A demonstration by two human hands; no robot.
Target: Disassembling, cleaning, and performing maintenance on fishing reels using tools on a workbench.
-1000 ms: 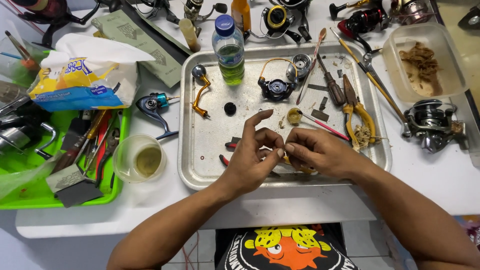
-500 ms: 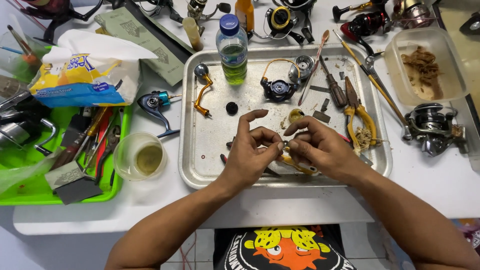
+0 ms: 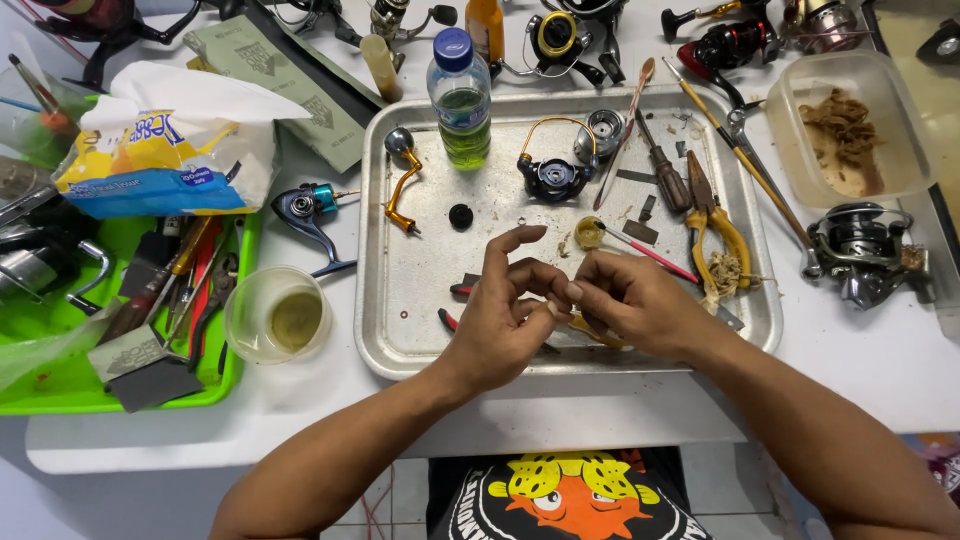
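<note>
Green tray [image 3: 40, 385], silver tray [image 3: 420, 340]

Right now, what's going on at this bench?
A person works over a metal tray with both bare hands. The left hand and right hand meet fingertip to fingertip, pinching something too small to identify. On the tray lie a dark reel body, yellow-handled pliers, a screwdriver and a green-liquid bottle.
</note>
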